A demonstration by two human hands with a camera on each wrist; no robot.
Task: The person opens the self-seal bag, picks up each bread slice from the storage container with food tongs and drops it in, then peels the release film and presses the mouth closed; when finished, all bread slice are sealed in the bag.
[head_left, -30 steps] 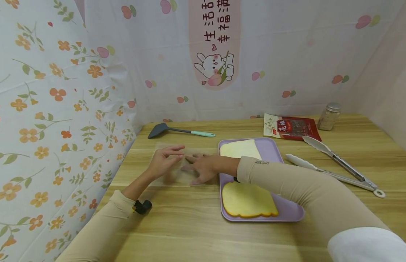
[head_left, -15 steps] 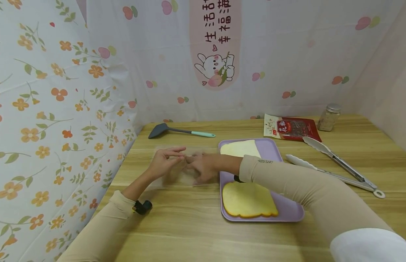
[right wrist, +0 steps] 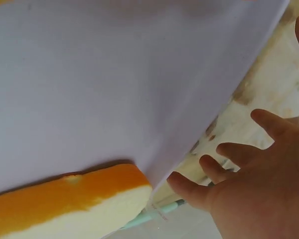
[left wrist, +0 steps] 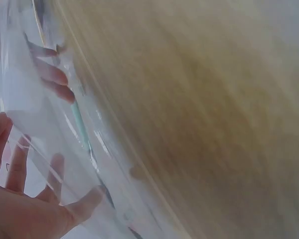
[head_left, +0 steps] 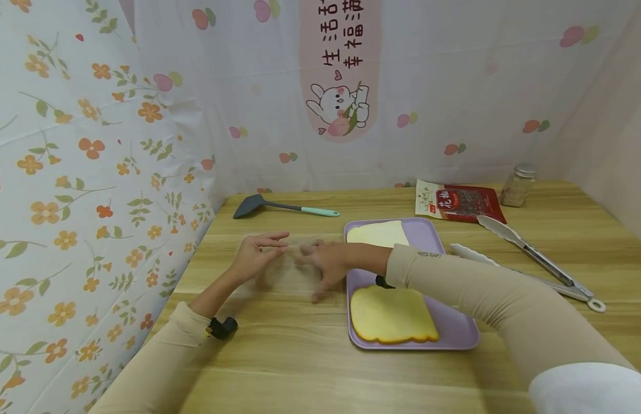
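A sheet of clear plastic film hangs in folds in the left wrist view; whether it is part of a bag I cannot tell. My left hand holds its edge, with one finger in front and the others behind; the thumb's grip is hidden. My right hand, blurred, hovers beside the purple tray with fingers spread. The right wrist view shows that hand gripping nothing. Two bread slices lie on the tray: the near one has a brown crust; the far one is partly hidden by the right arm.
A turner with a mint handle lies at the back left. Behind the tray sit a red-and-white spice packet and a lidded glass jar. Spread metal tongs lie to its right. Printed cloth walls border the wooden table.
My right hand has drawn slightly to the right and its fingers have lifted and spread, moving the film. The left hand has barely moved.
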